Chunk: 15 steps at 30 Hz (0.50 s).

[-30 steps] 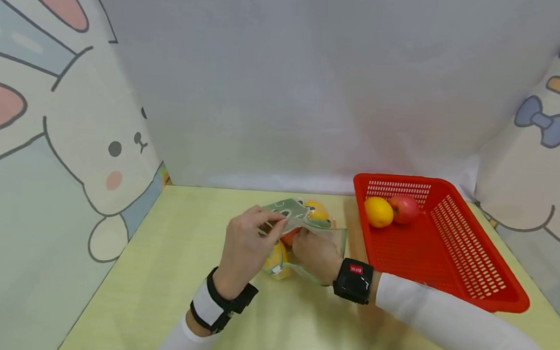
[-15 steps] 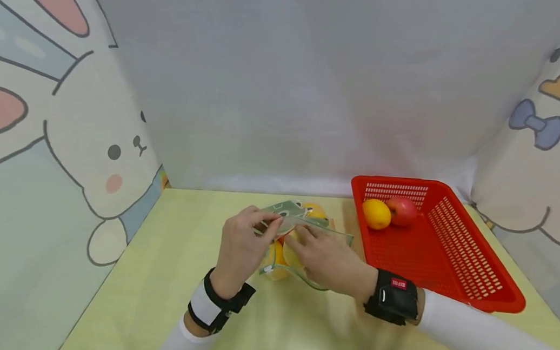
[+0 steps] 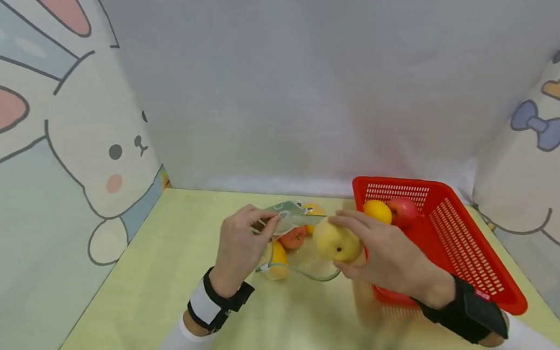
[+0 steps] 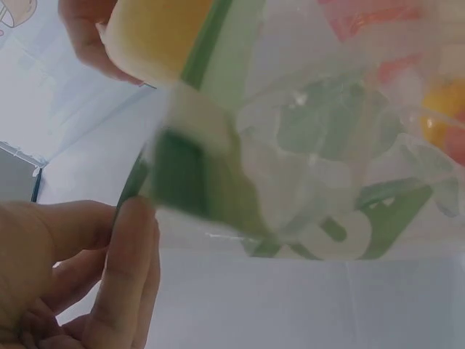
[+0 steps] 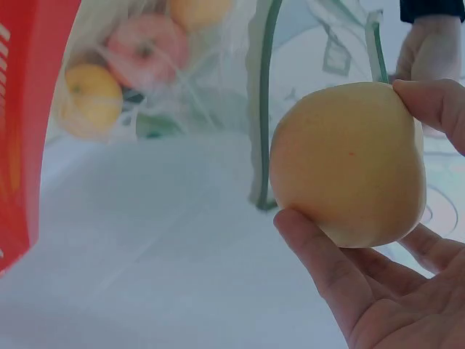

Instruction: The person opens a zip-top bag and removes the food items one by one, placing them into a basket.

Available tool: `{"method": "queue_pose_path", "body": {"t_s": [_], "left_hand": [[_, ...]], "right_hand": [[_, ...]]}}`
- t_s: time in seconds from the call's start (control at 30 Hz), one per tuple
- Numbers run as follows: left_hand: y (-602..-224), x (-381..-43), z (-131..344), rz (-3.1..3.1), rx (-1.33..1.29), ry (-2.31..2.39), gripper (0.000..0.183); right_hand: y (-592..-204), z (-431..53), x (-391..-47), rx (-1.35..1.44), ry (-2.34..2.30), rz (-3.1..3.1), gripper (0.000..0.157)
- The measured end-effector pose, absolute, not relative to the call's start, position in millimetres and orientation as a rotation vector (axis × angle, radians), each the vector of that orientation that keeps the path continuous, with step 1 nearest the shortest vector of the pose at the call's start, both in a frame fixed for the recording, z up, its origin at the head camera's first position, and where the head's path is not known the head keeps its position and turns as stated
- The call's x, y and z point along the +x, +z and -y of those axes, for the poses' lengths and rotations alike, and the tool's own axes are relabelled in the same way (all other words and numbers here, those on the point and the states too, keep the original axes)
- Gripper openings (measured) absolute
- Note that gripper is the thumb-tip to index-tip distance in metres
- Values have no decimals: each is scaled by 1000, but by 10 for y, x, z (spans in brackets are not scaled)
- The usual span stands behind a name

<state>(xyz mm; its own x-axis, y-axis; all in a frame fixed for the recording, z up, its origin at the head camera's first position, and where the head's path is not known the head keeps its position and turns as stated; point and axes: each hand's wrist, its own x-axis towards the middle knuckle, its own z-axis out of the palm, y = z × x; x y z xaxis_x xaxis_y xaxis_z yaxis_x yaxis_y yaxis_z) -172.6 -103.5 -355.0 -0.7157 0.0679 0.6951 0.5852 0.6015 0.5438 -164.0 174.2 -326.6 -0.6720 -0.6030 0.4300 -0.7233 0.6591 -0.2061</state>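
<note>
My left hand (image 3: 241,243) pinches the top edge of a clear plastic bag (image 3: 284,213) with green trim and a green print. Inside the bag show a red apple (image 3: 293,238), a yellow-orange fruit (image 3: 278,260) near the front and another (image 3: 314,210) at the back. Just right of the bag's mouth, my right hand (image 3: 396,253) grips a round pale-yellow pear (image 3: 336,241) between thumb and fingers. In the right wrist view the pear (image 5: 349,167) overlaps the bag's green-edged opening (image 5: 261,109). The left wrist view shows thumb and fingers (image 4: 127,269) on the bag's edge.
A red slotted basket (image 3: 430,261) stands at the right, partly behind my right hand. In its far left corner lie a lemon (image 3: 377,210) and a red apple (image 3: 402,210). White printed sheets (image 3: 286,88) wall in the pale green table (image 3: 180,276).
My right hand has come out of the bag and moved right, bringing the pear with it. The left hand keeps its pinch on the bag's edge, nearly still.
</note>
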Motion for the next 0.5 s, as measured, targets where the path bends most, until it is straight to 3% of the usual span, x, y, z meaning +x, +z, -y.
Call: {"method": "queue_pose_path", "body": {"t_s": [0.23, 0.5], "left_hand": [[-3540, -1728, 1037, 2194, -503, -1060, 7], [-3542, -1716, 1023, 2198, -509, -1060, 5]], "right_hand": [[-2984, -2225, -1853, 858, 467, 2481, 73], [-3130, -2806, -2287, 563, 421, 2822, 69]]}}
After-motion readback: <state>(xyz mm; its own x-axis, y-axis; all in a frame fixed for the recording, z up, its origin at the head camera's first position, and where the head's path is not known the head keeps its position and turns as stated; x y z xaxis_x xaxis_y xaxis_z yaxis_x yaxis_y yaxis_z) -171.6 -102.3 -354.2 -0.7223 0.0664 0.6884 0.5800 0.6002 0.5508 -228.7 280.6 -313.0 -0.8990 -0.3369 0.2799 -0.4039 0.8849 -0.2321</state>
